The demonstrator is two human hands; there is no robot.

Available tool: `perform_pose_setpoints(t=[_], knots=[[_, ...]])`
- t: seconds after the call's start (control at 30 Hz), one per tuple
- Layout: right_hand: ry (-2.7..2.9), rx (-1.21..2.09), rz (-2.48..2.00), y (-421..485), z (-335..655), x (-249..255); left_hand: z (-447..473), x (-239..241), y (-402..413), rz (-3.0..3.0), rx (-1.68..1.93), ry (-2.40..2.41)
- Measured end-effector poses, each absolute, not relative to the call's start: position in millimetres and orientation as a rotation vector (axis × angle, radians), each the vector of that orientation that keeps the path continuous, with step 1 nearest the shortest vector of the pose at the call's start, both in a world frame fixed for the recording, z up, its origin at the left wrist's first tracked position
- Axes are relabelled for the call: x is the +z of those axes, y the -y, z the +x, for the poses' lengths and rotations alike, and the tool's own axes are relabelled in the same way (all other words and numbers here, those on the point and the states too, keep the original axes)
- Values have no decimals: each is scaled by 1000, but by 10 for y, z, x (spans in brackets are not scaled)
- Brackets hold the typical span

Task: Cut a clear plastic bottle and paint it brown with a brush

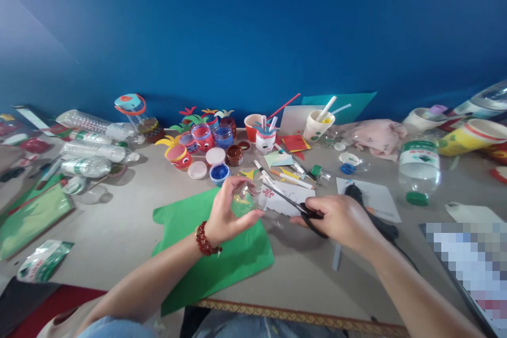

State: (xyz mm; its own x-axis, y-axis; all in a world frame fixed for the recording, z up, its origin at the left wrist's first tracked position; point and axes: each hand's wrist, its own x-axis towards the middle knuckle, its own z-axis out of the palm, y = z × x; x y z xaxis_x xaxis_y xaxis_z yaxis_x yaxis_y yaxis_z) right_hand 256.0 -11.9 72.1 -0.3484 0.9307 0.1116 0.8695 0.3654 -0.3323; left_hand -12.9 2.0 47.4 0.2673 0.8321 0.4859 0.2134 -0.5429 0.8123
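My left hand (225,216), with a beaded bracelet at the wrist, curls around a see-through plastic bottle piece (243,200); green and yellow show through it. Black-handled scissors (307,214) are in my right hand (343,219), fingers through the handles. Their blades point left toward the rim of the plastic piece; whether they touch it, I cannot tell. Green paper (190,259) lies under my left hand and forearm. Behind the scissors is white paper (295,198) with a red flower drawing.
Decorated cups (178,156) and paint jars (219,173) stand toward the back. Plastic bottles (93,150) lie at the left. On the right are a glue gun (372,214), its cord and an upside-down bottle (420,169). Markers (293,178) lie beyond my hands. A blue wall (253,37) rises behind.
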Motion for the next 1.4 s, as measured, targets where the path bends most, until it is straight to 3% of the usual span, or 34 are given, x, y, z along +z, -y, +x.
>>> perform_pose_setpoints(t=[0.77, 1.4], knots=[[2323, 680, -1658, 64, 2583, 769, -165, 513, -74, 1772, 1198, -807], [2352, 677, -1703, 80, 2537, 751, -184, 497, -78, 1711, 1016, -758]])
